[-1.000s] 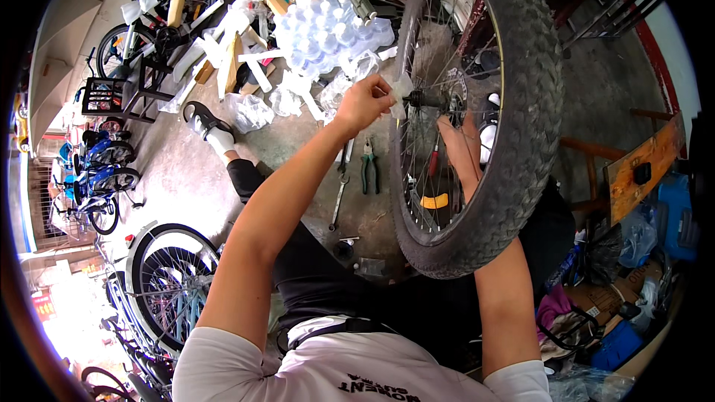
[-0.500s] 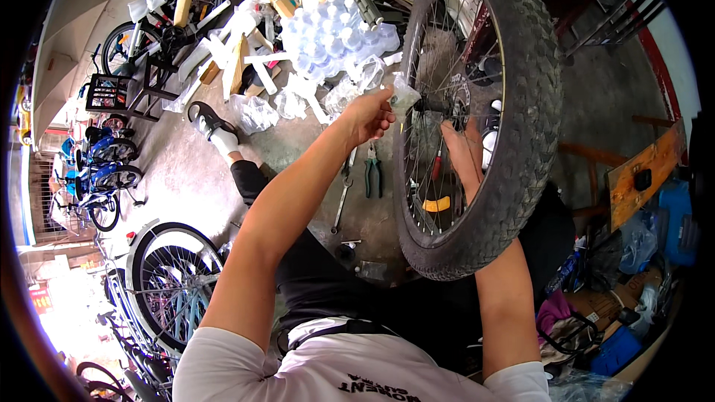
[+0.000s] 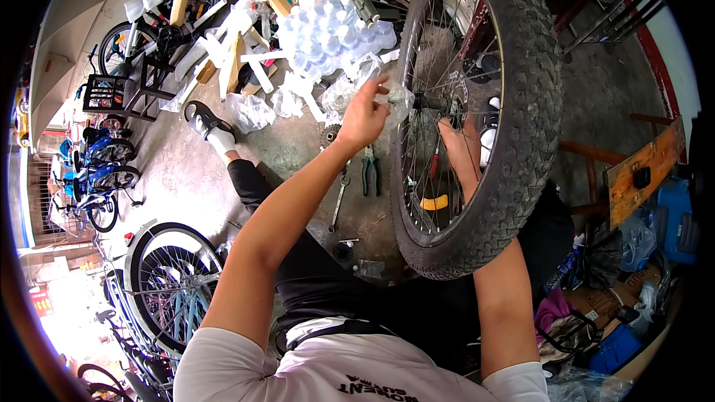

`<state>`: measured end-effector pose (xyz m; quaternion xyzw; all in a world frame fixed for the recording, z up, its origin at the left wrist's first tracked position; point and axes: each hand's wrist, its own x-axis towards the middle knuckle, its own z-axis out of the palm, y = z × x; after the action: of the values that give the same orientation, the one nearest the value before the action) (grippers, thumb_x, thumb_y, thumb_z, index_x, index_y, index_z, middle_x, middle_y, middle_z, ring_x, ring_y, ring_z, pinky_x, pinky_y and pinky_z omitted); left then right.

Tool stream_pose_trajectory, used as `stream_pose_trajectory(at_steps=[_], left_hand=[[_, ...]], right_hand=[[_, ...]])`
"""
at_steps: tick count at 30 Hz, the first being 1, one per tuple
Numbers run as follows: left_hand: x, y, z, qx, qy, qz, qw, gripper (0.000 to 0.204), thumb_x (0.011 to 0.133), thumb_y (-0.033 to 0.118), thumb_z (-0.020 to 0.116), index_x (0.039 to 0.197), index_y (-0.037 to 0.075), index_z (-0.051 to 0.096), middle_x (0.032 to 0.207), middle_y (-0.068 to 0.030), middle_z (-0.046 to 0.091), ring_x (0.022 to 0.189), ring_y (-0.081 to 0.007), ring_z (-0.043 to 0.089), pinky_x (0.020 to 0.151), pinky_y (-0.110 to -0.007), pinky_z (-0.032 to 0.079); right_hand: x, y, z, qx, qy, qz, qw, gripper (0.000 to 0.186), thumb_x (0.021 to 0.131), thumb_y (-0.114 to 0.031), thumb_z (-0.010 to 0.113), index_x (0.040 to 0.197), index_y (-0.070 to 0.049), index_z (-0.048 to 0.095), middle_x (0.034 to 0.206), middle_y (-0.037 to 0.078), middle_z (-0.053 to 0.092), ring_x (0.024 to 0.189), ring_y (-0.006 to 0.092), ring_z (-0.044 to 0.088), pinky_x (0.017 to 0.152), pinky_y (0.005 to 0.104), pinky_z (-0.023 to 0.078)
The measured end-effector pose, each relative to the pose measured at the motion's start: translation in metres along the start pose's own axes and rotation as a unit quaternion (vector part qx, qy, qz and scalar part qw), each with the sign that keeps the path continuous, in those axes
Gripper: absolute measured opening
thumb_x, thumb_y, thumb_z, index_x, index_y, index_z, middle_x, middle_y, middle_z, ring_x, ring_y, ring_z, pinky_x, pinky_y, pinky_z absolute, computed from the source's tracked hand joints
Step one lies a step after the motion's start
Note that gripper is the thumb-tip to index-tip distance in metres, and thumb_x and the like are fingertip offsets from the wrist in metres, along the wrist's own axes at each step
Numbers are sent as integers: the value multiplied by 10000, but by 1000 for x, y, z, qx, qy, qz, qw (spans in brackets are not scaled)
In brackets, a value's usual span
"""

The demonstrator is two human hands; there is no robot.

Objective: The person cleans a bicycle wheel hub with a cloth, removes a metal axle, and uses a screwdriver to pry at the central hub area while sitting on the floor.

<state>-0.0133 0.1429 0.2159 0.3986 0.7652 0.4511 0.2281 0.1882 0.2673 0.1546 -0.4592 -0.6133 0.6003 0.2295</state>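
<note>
A fat-tyred bicycle wheel (image 3: 530,104) stands upright in front of me, tilted a little, its lower tyre by my right thigh. Through the spokes shows my right hand (image 3: 462,147), its fingers closed at the hub (image 3: 430,102); their tips are partly hidden. A crumpled clear plastic bag (image 3: 402,104) covers the hub's left end. Just left of it, my left hand (image 3: 363,115) has bent fingers held apart; they are next to the bag, and I cannot tell whether they touch it.
Below the left hand, pliers (image 3: 370,171) and a spanner (image 3: 339,202) lie on the floor near a sprocket cluster (image 3: 330,134). A red-handled tool (image 3: 435,164) shows through the spokes. Bottles in wrap (image 3: 328,37) and loose packaging lie ahead. A wooden stool (image 3: 644,171) is at right.
My left hand has drawn back leftward from the hub and its fingers have spread. The plastic bag looks fuller by the hub. The wheel and right hand have barely moved.
</note>
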Motion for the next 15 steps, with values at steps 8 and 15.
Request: stream_pose_trajectory(at_steps=[8, 15], left_hand=[[10, 10, -7, -260, -10, -341, 903, 178, 971, 211, 632, 1000, 37, 657, 833, -19, 678, 651, -96, 587, 562, -280, 475], [-16, 17, 1, -258, 76, -287, 919, 240, 973, 205, 660, 1114, 15, 697, 949, -48, 728, 698, -96, 627, 616, -253, 499]], right_hand=[[45, 112, -4, -315, 119, -420, 843, 215, 1001, -221, 648, 1081, -29, 594, 722, -19, 534, 651, 53, 489, 578, 250, 385], [78, 152, -12, 365, -90, 63, 924, 528, 1082, -517, 370, 1028, -64, 636, 662, 15, 548, 535, 129, 516, 490, 285, 397]])
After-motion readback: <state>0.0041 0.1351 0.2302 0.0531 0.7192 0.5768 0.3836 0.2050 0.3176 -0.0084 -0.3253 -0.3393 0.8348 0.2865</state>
